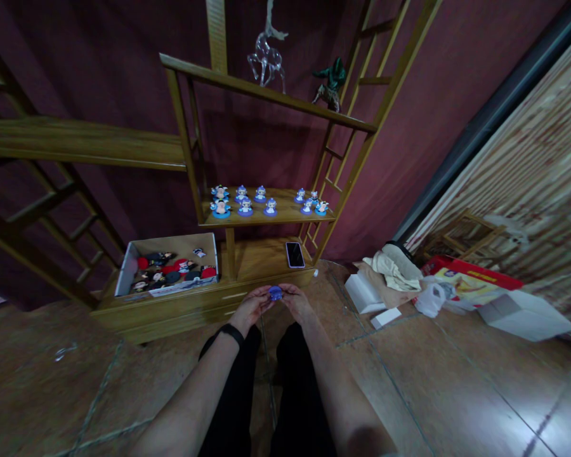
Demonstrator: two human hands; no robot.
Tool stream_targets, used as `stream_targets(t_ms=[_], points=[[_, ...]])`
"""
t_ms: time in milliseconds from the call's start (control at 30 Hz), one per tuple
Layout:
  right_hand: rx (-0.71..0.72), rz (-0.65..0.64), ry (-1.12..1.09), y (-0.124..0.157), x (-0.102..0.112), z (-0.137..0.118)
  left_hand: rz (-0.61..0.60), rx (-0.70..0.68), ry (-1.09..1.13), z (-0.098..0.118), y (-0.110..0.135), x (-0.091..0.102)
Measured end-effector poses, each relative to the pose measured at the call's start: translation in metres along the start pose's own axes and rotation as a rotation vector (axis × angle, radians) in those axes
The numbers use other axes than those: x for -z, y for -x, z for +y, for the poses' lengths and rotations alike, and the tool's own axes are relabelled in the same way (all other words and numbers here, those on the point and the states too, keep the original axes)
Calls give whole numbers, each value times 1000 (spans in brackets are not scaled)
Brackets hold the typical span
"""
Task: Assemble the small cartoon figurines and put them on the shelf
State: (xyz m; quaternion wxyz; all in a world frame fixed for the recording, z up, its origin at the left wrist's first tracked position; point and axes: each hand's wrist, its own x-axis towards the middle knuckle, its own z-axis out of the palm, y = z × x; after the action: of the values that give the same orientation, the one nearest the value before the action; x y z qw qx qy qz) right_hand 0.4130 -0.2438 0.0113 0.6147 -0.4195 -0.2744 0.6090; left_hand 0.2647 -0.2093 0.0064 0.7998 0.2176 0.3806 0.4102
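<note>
Between my hands, in front of the low cabinet, is a small purple figurine [276, 292]. My left hand [254, 304] grips it from the left, fingers closed at its edge, a black band on that wrist. From the other side my right hand [295, 301] pinches it too. Purple-and-white figurines [271, 207] stand in rows on the wooden shelf [266, 219] ahead, with blue-based figurines [220, 208] at its left end and a few more at its right. An open cardboard box [170, 244] at the left holds several red, black and white figurines.
A phone [295, 254] lies on the cabinet top below the shelf. A clear deer ornament [267, 57] and a dark green figure [332, 82] stand on the upper shelf. White boxes [363, 293], cloth [393, 270] and a plastic bag [431, 299] lie on the floor at right.
</note>
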Motion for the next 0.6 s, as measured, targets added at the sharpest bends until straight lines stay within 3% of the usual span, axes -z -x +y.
stream_targets(t_ms=[267, 600], points=[[-123, 75, 63, 2, -4, -1, 65, 12, 54, -4, -1, -4], [-174, 119, 59, -3, -2, 0, 92, 14, 51, -6, -8, -2]])
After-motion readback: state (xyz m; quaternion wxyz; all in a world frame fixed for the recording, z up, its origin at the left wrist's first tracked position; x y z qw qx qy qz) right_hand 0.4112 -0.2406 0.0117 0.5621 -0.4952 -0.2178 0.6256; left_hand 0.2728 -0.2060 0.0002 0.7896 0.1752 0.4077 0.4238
